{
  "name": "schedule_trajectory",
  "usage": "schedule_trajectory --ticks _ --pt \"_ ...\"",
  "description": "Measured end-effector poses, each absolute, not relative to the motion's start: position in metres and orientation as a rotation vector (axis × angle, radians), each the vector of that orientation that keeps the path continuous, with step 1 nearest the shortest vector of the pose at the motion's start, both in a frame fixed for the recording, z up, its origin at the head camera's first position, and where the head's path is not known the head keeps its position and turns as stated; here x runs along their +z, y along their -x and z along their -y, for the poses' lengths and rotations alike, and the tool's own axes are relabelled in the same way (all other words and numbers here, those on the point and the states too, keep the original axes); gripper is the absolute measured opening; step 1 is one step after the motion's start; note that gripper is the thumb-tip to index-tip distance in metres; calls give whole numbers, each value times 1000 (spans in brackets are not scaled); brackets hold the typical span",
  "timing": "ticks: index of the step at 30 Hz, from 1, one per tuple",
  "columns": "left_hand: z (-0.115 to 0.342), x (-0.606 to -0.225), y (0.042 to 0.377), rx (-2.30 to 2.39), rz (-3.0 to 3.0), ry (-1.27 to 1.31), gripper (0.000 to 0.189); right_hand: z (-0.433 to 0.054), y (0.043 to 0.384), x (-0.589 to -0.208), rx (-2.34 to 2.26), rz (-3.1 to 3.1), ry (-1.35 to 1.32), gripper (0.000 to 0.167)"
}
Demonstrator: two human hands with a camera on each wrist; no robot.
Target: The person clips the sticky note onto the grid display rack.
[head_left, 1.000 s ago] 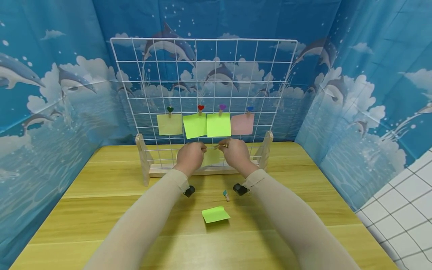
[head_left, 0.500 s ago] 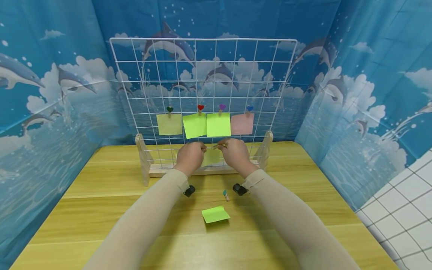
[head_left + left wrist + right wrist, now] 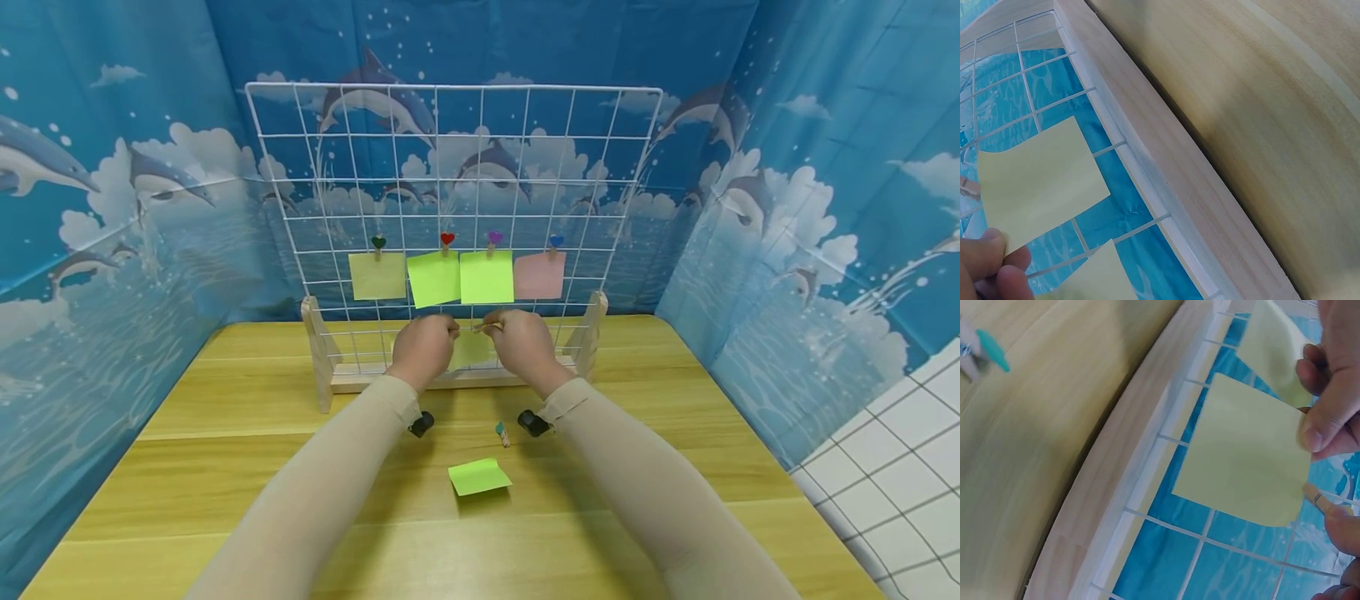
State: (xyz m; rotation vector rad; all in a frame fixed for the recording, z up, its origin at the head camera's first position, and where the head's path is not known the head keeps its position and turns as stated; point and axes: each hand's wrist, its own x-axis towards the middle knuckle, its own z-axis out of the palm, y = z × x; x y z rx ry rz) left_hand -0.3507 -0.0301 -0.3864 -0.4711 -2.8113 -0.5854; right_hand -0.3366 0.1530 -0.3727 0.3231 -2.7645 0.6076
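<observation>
My left hand [image 3: 422, 348] pinches the edge of a pale yellow sticky note [image 3: 470, 350] against the lower part of the white wire grid [image 3: 480, 178]. My right hand [image 3: 522, 343] pinches a small wooden clothespin [image 3: 1317, 499] at the note's upper edge. In the right wrist view the peg's tip meets the paper; how firmly it bites I cannot tell. A second pale yellow note [image 3: 1270, 350] hangs on the grid beside it, mostly hidden behind my left hand in the head view.
Higher on the grid hang a pale yellow note [image 3: 377, 277], two green notes [image 3: 433, 280] and a pink note [image 3: 538, 277], each under a heart clothespin. On the wooden table [image 3: 225, 467] lie a teal-heart clothespin [image 3: 502, 434] and a bright green note [image 3: 480, 477].
</observation>
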Motion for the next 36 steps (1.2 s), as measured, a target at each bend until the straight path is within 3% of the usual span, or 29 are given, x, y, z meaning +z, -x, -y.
schedule_trajectory --ticks 36 --pt "30 -384 351 -614 2849 457 26 -152 345 -370 528 2792 -316 22"
